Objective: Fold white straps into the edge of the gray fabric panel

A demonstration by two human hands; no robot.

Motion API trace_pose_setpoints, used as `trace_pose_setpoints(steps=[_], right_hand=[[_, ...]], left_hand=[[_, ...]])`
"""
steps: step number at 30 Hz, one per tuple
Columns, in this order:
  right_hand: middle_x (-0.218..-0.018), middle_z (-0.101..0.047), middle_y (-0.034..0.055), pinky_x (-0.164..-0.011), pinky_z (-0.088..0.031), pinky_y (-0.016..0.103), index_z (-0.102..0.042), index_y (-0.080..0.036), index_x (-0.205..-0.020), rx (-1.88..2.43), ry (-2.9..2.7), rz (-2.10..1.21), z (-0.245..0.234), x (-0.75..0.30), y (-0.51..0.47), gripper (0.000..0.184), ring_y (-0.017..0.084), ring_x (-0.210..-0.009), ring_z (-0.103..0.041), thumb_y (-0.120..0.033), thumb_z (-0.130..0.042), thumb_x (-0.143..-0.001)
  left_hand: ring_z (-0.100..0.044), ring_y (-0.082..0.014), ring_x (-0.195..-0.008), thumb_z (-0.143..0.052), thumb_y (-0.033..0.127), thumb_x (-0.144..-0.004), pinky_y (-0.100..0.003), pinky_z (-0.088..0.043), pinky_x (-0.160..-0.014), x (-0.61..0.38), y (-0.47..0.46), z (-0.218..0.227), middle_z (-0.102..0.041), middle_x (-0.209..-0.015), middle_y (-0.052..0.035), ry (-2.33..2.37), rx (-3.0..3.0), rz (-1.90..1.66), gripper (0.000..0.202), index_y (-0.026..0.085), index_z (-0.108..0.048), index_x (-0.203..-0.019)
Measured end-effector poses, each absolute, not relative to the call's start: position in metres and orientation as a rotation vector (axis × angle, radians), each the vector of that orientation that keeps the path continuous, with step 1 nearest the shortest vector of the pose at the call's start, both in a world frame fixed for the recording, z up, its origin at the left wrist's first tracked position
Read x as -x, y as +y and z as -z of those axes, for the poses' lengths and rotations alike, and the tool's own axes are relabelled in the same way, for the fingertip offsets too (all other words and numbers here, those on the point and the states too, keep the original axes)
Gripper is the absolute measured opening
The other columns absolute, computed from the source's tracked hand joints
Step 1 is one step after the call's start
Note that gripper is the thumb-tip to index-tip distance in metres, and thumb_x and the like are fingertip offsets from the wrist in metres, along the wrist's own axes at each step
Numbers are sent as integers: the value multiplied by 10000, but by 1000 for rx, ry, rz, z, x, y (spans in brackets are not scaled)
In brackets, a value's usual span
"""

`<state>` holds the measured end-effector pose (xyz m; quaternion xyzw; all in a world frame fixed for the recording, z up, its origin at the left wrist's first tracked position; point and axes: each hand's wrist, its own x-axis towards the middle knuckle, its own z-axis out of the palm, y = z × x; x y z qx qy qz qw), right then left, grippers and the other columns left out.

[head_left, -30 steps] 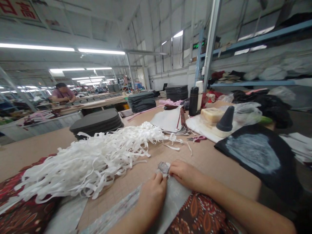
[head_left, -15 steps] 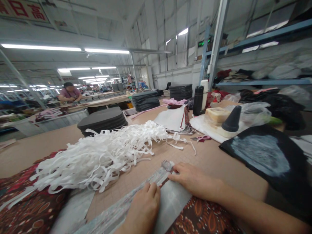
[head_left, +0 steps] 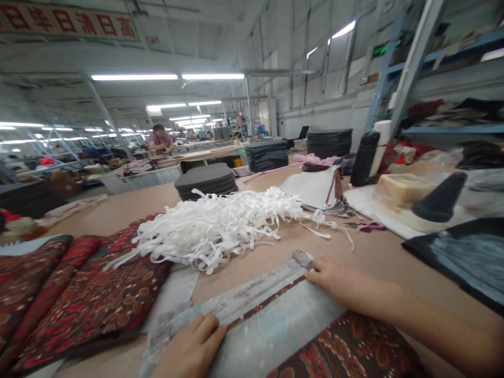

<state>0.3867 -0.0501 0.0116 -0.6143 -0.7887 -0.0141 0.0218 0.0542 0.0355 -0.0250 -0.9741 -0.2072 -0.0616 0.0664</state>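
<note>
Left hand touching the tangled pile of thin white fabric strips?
Apart: the head view shows brown tabletop between the left hand and the white pile.

On the far side of the table, a round dark stack (head_left: pixel 205 178) sits left of the middle. Past it is a blue-gray stack (head_left: pixel 266 156), and to the right of that is a black stack (head_left: pixel 329 143). A pink cloth (head_left: pixel 316 159) lies near them. On the right, a black bottle (head_left: pixel 364 160) is beside a white bottle (head_left: pixel 382 127). Nearer are a yellow block (head_left: pixel 405 187) and a black cone (head_left: pixel 441 197). Pink scissors (head_left: pixel 370 227) lie left of a black sheet (head_left: pixel 466 257) with a pale smear. Far left, a person (head_left: pixel 160 139) is by a long table, under bright lights (head_left: pixel 134 77) and a sign (head_left: pixel 71 23) with red letters.
</note>
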Motion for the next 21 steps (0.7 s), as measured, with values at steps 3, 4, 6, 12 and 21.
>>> trace_pose_setpoints(steps=[3,4,6,12,21], right_hand=[[-802,-637,106,-641,-420,299,-650,-136,-784,1818,-2537,80,-15,-350,-38,224,211,-727,-574,1,-473,-767],[-804,-632,96,-644,-418,292,-640,-134,-805,1720,-2567,51,-13,-333,-34,196,204,-732,-567,-19,-483,-780],[-846,-620,67,-669,-415,272,-616,-144,-889,1470,-2615,-52,-6,-301,-27,158,183,-757,-552,-79,-497,-809],[-905,-595,67,-732,-392,270,-604,-148,-897,1403,-2580,-161,23,-258,-7,167,183,-840,-522,-111,-449,-848],[-902,-599,66,-715,-389,274,-620,-165,-888,1490,-2629,-228,13,-262,5,200,189,-839,-536,-58,-484,-788]], left_hand=[[-572,-209,-814,-475,-29,-709,-287,-486,-698,-55,33,30,-623,-947,-57,-624,2881,124,392,174,-580,-1027],[-573,-217,-800,-500,-15,-720,-297,-488,-681,-57,32,31,-626,-932,-62,-627,2870,100,343,162,-589,-1001],[-573,-225,-782,-541,19,-746,-305,-484,-656,-62,31,31,-629,-901,-65,-640,2870,59,266,148,-599,-971],[-578,-207,-822,-553,97,-794,-285,-450,-685,-60,36,16,-629,-897,-40,-989,3034,27,169,182,-606,-931],[-600,-193,-732,-619,199,-742,-250,-410,-611,-21,51,-2,-659,-789,-9,-1363,3164,27,46,203,-645,-779]])
